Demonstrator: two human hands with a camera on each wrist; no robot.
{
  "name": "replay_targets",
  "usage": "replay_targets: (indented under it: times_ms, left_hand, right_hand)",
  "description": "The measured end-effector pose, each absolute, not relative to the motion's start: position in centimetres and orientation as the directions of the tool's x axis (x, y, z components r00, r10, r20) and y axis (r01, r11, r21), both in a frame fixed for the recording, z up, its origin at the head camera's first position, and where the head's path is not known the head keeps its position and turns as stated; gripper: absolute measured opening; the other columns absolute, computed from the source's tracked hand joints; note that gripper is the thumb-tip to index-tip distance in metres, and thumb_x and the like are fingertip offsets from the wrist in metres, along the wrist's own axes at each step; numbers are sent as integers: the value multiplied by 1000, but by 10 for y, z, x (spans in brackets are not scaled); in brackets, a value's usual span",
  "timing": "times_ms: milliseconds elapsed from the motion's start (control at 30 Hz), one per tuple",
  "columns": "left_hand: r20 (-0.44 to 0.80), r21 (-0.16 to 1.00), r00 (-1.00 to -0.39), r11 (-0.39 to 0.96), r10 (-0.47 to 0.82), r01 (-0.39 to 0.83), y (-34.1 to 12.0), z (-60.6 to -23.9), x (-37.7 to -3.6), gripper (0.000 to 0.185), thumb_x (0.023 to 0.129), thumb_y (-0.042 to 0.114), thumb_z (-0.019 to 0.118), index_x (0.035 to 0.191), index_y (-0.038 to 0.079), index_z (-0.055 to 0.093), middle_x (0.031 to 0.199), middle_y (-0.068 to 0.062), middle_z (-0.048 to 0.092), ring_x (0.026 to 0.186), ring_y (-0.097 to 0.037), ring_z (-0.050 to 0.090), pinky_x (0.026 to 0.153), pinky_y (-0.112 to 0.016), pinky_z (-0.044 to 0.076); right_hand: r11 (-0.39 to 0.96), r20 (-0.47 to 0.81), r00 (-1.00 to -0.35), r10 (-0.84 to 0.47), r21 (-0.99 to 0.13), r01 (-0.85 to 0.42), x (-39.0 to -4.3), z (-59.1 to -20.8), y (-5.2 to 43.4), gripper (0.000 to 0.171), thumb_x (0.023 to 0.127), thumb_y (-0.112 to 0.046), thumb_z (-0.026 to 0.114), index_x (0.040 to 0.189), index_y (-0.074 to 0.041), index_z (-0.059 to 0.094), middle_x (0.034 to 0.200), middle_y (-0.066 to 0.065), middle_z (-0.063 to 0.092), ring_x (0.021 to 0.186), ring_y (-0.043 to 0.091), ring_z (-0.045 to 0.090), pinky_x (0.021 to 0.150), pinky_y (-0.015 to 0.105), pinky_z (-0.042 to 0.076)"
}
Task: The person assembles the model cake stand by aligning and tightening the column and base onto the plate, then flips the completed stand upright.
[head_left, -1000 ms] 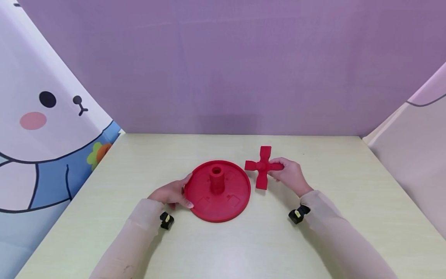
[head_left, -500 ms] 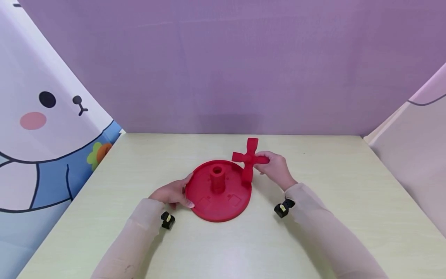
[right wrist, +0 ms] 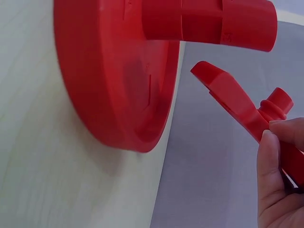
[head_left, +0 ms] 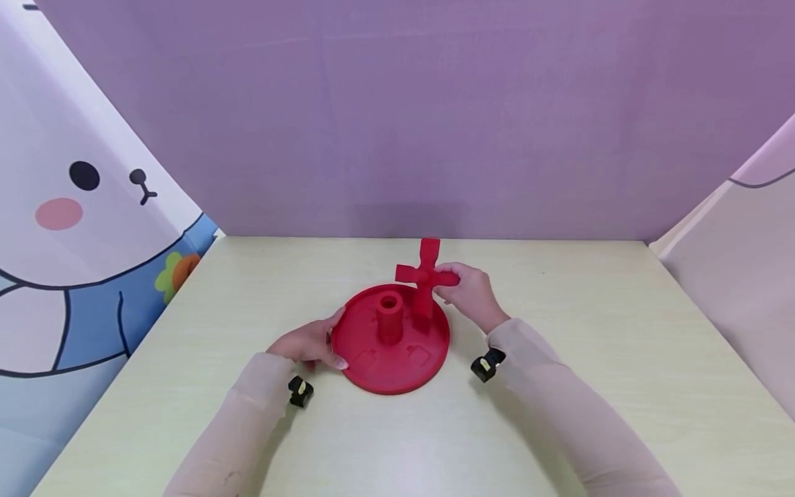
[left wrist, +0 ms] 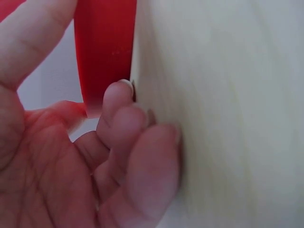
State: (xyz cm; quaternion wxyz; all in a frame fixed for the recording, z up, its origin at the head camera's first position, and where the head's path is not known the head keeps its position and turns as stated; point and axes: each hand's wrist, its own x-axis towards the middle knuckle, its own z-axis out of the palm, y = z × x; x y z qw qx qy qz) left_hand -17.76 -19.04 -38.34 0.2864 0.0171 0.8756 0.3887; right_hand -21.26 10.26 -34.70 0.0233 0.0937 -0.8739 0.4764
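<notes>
A round red base (head_left: 373, 373) with a raised rim lies on the table, and a hollow upright post (head_left: 390, 324) rises from its middle. My left hand (head_left: 307, 344) grips the base's left edge, thumb at the near side; in the left wrist view several fingertips (left wrist: 154, 161) rest against the tabletop beside the red rim (left wrist: 105, 52). My right hand (head_left: 470, 293) pinches one arm of a red four-armed cross piece (head_left: 425, 276). That cross is held above the base's far right part, apart from the post. In the right wrist view a short round stub (right wrist: 278, 103) sticks out of the cross.
The pale wooden table (head_left: 397, 449) stretches around the base. Behind it stands a purple backdrop (head_left: 397, 117). A cartoon-printed cloth (head_left: 93, 241) hangs at the left, and a white cloth (head_left: 739, 276) at the right. Both forearms wear black wrist devices (head_left: 301, 392).
My right hand has carried the cross piece leftward and slightly away from me, from beside the base to over its far right part. The left hand and base have stayed almost still.
</notes>
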Motion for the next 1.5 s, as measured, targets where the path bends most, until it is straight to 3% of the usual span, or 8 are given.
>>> replay_targets:
  times_ms: [167,633,1000,1267,1500]
  left_hand:
    - [-487,691,-836,698,253,-190,-190,-383,-178,112,69,16,85,155,18,13,119,-16,45,62,-22,49,55,-28,45]
    - [-487,692,-835,696,255,-192,-191,-385,-179,113,69,17,86,155,17,14,118,-16,46,64,-22,50,56,-29,46]
    - [-479,685,-836,710,268,-165,-191,-383,-178,112,70,18,85,155,15,12,112,-15,48,59,-20,48,55,-29,45]
    - [-476,698,-836,695,273,-170,-192,-384,-178,112,70,18,85,155,16,12,117,-16,46,59,-20,48,55,-28,45]
    - [-480,686,-837,707,263,-172,-192,-383,-178,112,70,18,85,155,16,12,110,-14,49,59,-20,48,55,-29,46]
  right_hand:
    - [519,116,-983,-143,-837,-174,-212,-343,95,37,85,-3,69,122,0,63,111,18,65,78,33,68,70,33,56]
    - [482,111,-980,-164,-858,-178,-204,-337,79,37,85,-3,71,122,-3,64,114,16,65,83,25,68,72,32,56]
    - [267,110,-979,-171,-951,-154,-201,-344,77,28,97,-16,57,117,2,66,104,19,66,84,38,65,76,41,55]
    - [221,122,-981,-149,-963,-154,-197,-344,74,28,98,-13,56,119,2,65,107,19,66,85,39,65,78,44,54]
    - [168,126,-978,-167,-974,-154,-193,-344,75,29,98,-9,55,123,3,62,117,20,64,93,31,67,82,46,52]
